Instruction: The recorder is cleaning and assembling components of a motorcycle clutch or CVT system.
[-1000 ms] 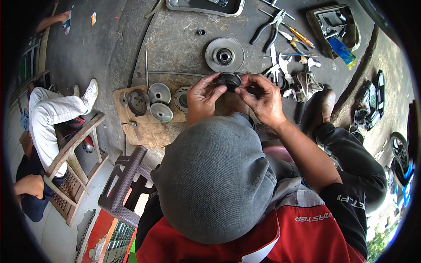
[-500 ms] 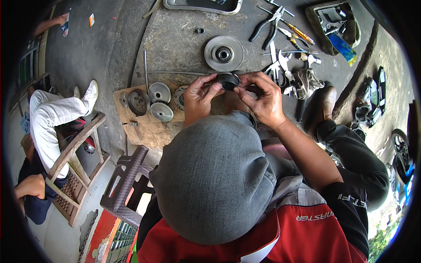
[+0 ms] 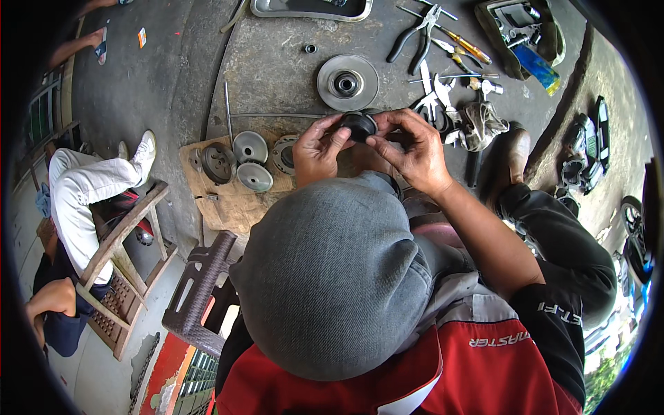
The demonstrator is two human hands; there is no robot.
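A small black round part (image 3: 359, 126) with a raised rim is held up between both hands, its exact kind unclear. My left hand (image 3: 317, 151) pinches its left side with thumb and fingers. At its right edge my right hand (image 3: 416, 150) grips with thumb and bent fingers. Just beyond, a metal pulley disc (image 3: 348, 82) with a raised hub lies flat on the ground. Left of my left hand a flanged metal ring (image 3: 284, 154) is partly covered by it. A big rounded grey denim shape (image 3: 325, 277) hides the area below my hands.
Two metal cups (image 3: 251, 147) and a dark drum (image 3: 218, 163) lie on cardboard (image 3: 228, 207). Pliers (image 3: 413, 41), a screwdriver (image 3: 465, 44) and a rag (image 3: 482, 127) are at right, near a parts bin (image 3: 492, 34). A seated person's legs (image 3: 86, 180) show at left beside a wooden chair (image 3: 124, 242).
The black part is tipped so that more of its round face shows. Both hands keep their hold in nearly the same place, while the whole view has shifted slightly.
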